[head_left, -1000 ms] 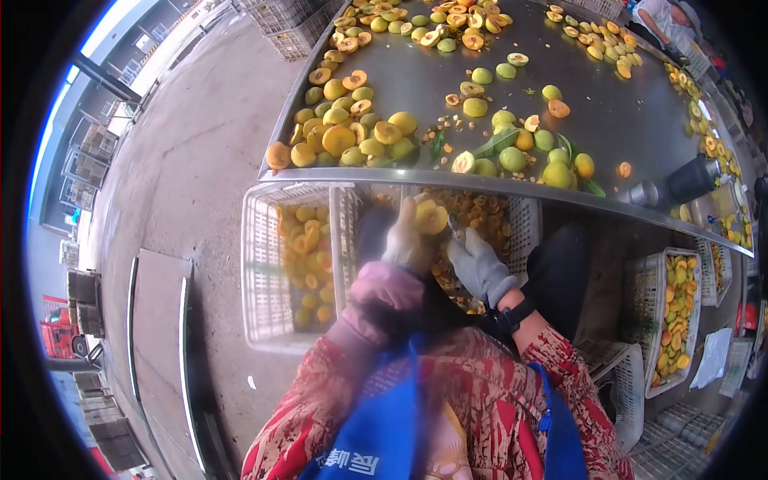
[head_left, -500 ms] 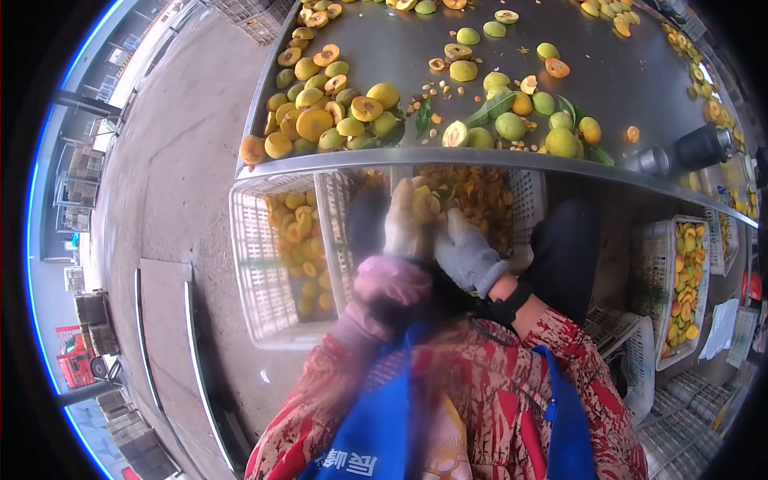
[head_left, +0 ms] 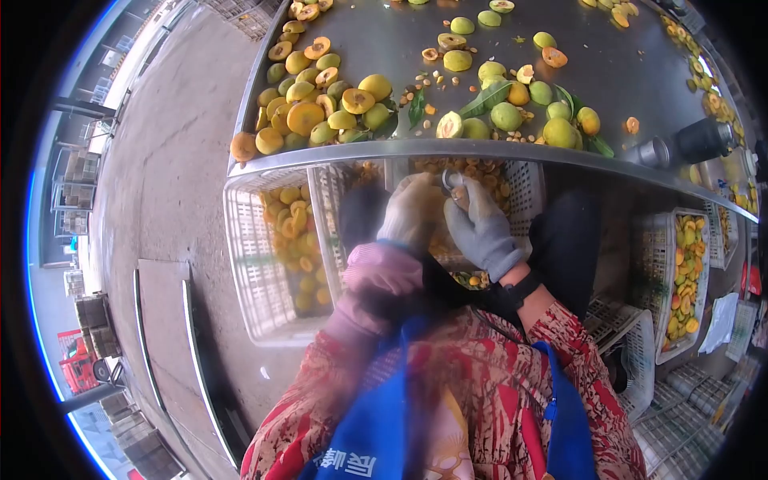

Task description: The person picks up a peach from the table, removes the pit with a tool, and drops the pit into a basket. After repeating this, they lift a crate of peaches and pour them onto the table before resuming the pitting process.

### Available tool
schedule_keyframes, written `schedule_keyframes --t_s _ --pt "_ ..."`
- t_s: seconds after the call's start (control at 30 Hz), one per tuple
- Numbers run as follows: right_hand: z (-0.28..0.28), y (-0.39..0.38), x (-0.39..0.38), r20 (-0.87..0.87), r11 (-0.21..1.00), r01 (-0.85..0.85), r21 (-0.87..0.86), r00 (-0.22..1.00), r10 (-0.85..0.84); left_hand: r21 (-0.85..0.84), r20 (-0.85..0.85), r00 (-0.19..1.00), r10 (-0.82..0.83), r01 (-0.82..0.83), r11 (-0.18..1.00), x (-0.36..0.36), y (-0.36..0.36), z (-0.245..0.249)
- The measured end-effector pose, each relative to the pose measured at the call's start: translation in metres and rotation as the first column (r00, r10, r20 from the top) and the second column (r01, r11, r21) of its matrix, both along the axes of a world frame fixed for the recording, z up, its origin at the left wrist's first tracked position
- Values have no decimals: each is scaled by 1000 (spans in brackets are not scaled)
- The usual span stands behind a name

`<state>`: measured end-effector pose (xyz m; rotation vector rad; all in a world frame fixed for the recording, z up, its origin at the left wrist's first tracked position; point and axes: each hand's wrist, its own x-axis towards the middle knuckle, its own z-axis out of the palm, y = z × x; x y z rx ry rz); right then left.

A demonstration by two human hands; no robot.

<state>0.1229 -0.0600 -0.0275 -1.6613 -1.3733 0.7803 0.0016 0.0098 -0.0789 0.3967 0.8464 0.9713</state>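
Observation:
My left hand [head_left: 410, 212], in a whitish glove with a pink sleeve cuff, is closed with its fingers curled, just below the table's front edge. What it holds, if anything, is hidden. Beside it, my right hand [head_left: 482, 228], in a grey glove, grips a small metal loop tool [head_left: 449, 179] whose curved end rises by the fingertips. Under both hands stands a white crate of cut fruit pieces [head_left: 494, 178]. Above them, on the metal table [head_left: 384, 80], lie whole green-yellow fruits [head_left: 506, 117], orange-fleshed halves [head_left: 306, 118] and loose pits.
A white plastic crate [head_left: 254, 264] of fruit halves stands to the left. Another fruit-filled crate [head_left: 684, 280] is on the right. A dark bottle [head_left: 704, 142] and a metal cup [head_left: 650, 152] lie near the table's right front edge. Leaves [head_left: 486, 98] lie among the fruit.
The fruit piece seen between my hands is now out of sight. My right hand has turned upward, bringing the metal loop into view. The view has shifted slightly.

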Motion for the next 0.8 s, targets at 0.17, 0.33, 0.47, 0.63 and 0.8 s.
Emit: schedule_keyframes --t_s 0.17,0.33,0.47,0.63,0.8 --pt "-23 9 -1 -589 967 92 -238 778 -219 -90 157 988 8 6 996 10 -23 72" --pt "-8 -9 -22 -707 940 -93 -329 684 -179 177 -68 996 57 -45 983 7 -21 53" --pt "2 -24 -21 -634 914 -155 -374 762 -131 66 27 984 174 -176 982 0 -19 54" --pt "3 -25 -22 -214 984 -102 -145 974 70 74 -15 999 48 -47 996 -10 -19 31" --pt "1 -20 -30 -40 990 -89 -106 996 86 215 -225 968 111 -62 975 -6 -15 24"
